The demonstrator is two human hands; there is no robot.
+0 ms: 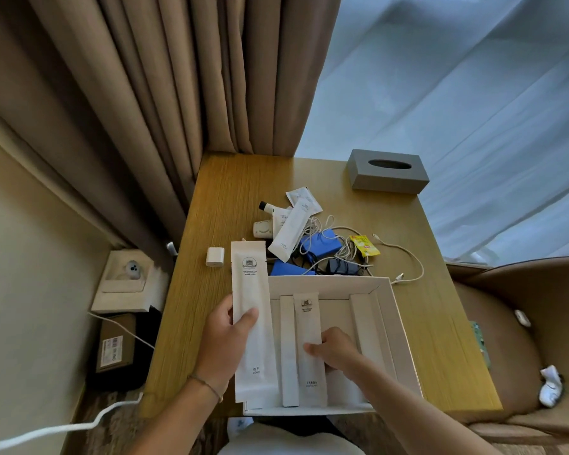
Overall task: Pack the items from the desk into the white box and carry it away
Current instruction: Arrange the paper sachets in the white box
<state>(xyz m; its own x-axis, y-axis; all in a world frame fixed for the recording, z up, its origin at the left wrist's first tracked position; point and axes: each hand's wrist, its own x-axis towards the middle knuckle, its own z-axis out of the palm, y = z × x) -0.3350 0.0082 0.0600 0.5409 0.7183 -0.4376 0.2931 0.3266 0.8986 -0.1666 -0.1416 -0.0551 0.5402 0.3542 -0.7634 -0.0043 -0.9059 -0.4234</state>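
Note:
The white box (396,310) lies open on the near part of the wooden desk (230,198). My left hand (225,339) grips a long white comb packet (252,310) over the box's left edge. My right hand (337,351) presses a narrower white packet (309,326) flat on the box floor, beside a white divider strip (288,349). Behind the box lies a pile: more white packets (291,231), a small tube (270,208), blue pouches (321,244), a black charger (340,267), tangled cables (408,257), a yellow sachet (364,246) and a small white cube (215,256).
A grey tissue box (388,170) stands at the desk's far right corner. Brown curtains (145,93) hang behind and to the left. A tan armchair (523,323) sits right of the desk. Cardboard boxes (122,284) and a white cable (63,428) lie on the floor at left.

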